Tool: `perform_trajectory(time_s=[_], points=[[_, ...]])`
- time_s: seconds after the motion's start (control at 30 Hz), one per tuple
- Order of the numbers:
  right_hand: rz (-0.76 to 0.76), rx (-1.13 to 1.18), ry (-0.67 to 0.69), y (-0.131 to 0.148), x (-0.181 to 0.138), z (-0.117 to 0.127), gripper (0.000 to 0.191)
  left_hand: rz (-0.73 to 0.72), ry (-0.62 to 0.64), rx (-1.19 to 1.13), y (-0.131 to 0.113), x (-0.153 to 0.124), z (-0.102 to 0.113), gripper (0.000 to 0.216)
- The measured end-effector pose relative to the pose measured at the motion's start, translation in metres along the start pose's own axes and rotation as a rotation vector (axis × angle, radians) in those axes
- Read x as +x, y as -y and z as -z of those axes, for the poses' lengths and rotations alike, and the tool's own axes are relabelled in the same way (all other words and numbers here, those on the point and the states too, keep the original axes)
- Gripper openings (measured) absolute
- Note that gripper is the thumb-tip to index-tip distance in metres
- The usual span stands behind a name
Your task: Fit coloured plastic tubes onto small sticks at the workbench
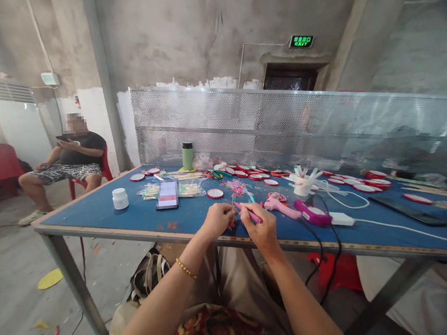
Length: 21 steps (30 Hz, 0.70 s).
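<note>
My left hand (pixel 218 219) is closed in a pinch near the table's front edge. What its fingertips hold is too small to name. Facing it, my right hand (pixel 260 228) grips a slim magenta pen-like tool (pixel 254 215), its front end pointing toward the left fingertips. Just beyond both hands lies a pile of small colourful pieces (pixel 238 187). To the right of my right hand rests a pink glue gun (pixel 279 205). A round, red-rimmed white disc (pixel 215 193) lies behind my left hand.
On the blue table (pixel 94 215) are a white bottle (pixel 120 199), a phone (pixel 167 194) on bagged sticks, a green flask (pixel 187 156), a cup of pens (pixel 303 185) and a purple power strip (pixel 311 214) with cables. A perforated metal screen (pixel 211 116) stands behind. A person (pixel 84 148) sits left.
</note>
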State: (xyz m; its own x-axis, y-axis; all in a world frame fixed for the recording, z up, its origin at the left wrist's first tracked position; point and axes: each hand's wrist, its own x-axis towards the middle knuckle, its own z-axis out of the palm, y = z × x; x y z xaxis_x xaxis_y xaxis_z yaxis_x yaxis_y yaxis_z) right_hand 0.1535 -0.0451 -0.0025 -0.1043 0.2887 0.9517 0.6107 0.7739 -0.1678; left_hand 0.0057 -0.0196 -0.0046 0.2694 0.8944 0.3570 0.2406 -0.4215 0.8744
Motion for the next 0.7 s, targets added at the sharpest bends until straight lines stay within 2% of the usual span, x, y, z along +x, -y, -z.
perform_trajectory(time_s=[0.3, 0.7], points=[[-0.038, -0.019, -0.021, -0.0014, -0.0029, 0.0014, 0.018, 0.029, 0.009, -0.063, 0.0038, 0.0033, -0.0019, 0.021], [0.002, -0.029, -0.011, 0.0010, -0.0024, 0.0008, 0.019, 0.025, 0.009, -0.066, -0.0033, 0.0000, -0.0001, 0.021]])
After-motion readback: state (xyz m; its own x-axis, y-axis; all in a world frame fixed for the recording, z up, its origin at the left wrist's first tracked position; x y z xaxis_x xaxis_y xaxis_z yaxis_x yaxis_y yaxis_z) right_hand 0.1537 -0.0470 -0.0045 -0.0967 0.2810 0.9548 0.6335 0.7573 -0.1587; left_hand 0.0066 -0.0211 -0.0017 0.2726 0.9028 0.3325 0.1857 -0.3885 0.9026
